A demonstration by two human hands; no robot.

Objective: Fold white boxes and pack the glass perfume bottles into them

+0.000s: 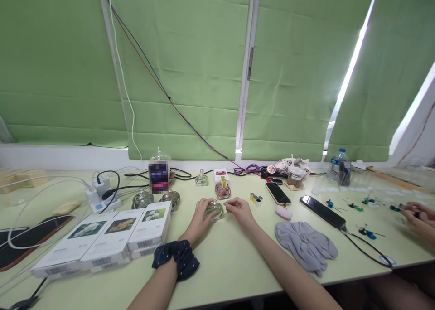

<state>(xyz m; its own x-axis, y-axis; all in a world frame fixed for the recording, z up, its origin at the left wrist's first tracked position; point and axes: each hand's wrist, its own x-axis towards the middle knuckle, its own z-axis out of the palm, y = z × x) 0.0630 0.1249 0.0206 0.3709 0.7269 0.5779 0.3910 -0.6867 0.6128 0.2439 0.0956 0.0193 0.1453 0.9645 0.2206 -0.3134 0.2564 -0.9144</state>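
My left hand is wrapped round a small round glass bottle on the table in front of me. Beside its right edge, my right hand is closed in a pinch; whatever its fingertips hold is too small to make out. Behind the hands stand a second clear glass bottle and a bottle with reddish contents and gold-coloured pieces at its top. Several small gold and silver caps stand to the right of my right hand.
White printed boxes lie at left, near a power strip and cables. Rightward are a phone, a grey cloth, another phone and a water bottle. Another person's hand works at the far right.
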